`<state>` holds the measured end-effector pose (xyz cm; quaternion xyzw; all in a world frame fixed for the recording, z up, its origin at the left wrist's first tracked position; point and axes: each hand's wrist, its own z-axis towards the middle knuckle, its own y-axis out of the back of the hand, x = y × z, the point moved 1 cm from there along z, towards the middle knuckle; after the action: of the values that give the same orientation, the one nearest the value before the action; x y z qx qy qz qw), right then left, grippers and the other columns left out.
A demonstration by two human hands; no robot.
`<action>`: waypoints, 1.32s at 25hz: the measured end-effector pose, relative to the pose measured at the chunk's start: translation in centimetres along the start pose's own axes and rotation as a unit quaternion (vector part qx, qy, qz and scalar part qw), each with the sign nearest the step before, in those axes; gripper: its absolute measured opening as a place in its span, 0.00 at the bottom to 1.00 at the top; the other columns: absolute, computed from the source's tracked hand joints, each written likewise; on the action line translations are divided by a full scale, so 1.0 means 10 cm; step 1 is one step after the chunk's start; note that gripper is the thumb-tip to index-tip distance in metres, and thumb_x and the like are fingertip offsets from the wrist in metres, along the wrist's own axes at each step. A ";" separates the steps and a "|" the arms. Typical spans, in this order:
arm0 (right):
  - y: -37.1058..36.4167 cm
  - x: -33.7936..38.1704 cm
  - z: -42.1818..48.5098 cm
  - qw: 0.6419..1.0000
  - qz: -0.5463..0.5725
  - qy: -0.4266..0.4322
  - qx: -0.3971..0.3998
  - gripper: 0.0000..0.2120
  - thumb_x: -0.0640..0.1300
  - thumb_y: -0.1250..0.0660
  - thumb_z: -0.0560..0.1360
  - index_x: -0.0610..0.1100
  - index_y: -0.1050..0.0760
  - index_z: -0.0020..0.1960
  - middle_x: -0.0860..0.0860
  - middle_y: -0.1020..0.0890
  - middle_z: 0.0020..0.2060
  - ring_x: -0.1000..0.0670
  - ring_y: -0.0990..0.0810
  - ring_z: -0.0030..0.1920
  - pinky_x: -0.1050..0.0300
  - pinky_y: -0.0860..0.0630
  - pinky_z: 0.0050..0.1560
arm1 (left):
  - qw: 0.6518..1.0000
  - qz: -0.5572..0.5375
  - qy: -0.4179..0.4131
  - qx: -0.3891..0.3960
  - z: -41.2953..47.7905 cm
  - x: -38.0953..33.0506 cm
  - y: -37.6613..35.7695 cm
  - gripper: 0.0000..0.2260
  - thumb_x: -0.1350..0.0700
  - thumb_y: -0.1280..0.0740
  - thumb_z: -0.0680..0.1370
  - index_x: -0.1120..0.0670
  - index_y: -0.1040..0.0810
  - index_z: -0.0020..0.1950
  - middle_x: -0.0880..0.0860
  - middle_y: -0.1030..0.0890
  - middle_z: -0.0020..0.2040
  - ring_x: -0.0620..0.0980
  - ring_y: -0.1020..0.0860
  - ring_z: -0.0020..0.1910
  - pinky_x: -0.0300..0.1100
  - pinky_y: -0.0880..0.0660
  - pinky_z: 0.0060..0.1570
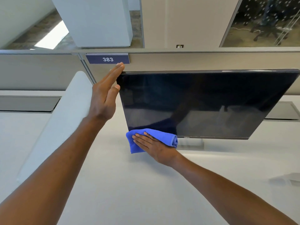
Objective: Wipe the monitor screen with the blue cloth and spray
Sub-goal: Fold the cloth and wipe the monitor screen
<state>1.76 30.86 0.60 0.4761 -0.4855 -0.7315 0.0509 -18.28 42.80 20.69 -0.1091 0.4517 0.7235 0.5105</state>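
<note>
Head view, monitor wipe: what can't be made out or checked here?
- Spray bottle: none in the head view.
- Monitor stand: mostly hidden behind the screen; the right edge is cut by the frame.
- Blue cloth: the part under the right hand is covered.
- Left hand: fingertips behind the monitor's corner are unseen.
- Screen cleanliness: reflections mask smears.

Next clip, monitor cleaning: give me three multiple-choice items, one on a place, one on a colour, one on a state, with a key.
1. Where on the monitor is the cloth?
A. Top right corner
B. Bottom left corner
C. Screen centre

2. What colour is the cloth?
A. Blue
B. Yellow
C. White

3. What is the left hand doing?
A. Holding a spray bottle
C. Resting flat on the desk
B. Bracing the monitor's left edge

Key: 1 B, the right hand presses it there; 2 A, plainly blue; 3 B, open fingers lie along the frame.
</note>
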 end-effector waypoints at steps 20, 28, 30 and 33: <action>0.16 0.15 0.20 0.997 0.061 -0.047 0.016 0.33 0.41 0.61 0.81 0.33 0.55 0.85 0.40 0.49 0.85 0.41 0.46 0.85 0.45 0.48 0.85 | 1.000 0.001 0.019 0.008 -0.01 -0.12 0.01 0.27 0.54 0.45 0.82 0.52 0.29 0.82 0.45 0.29 0.81 0.34 0.34 0.80 0.58 0.27 0.76; 0.04 -0.24 -0.15 0.999 0.015 -0.042 -0.003 0.33 0.41 0.55 0.82 0.37 0.56 0.86 0.43 0.53 0.86 0.43 0.51 0.86 0.43 0.58 0.85 | 0.999 0.034 0.009 -0.003 -0.01 -0.10 -0.02 0.25 0.56 0.44 0.85 0.52 0.30 0.82 0.46 0.29 0.81 0.39 0.35 0.82 0.51 0.35 0.82; 0.07 -0.51 -0.36 0.993 0.024 -0.108 -0.036 0.33 0.37 0.55 0.81 0.38 0.57 0.86 0.44 0.54 0.86 0.42 0.53 0.85 0.42 0.62 0.85 | 0.999 0.039 0.010 -0.010 -0.01 -0.11 -0.06 0.24 0.55 0.44 0.85 0.52 0.30 0.83 0.47 0.29 0.82 0.36 0.35 0.81 0.45 0.35 0.82; 0.19 -0.99 -0.64 0.962 0.067 -0.244 -0.099 0.33 0.32 0.54 0.82 0.40 0.55 0.86 0.46 0.55 0.86 0.44 0.56 0.86 0.43 0.59 0.85 | 0.998 0.043 0.029 -0.022 -0.04 -0.13 -0.12 0.24 0.54 0.45 0.87 0.51 0.32 0.84 0.47 0.31 0.83 0.34 0.37 0.80 0.32 0.38 0.79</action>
<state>11.15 30.99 7.99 0.2418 -0.4390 -0.8649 0.0268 -16.77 41.72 20.64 -0.1215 0.4548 0.7512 0.4627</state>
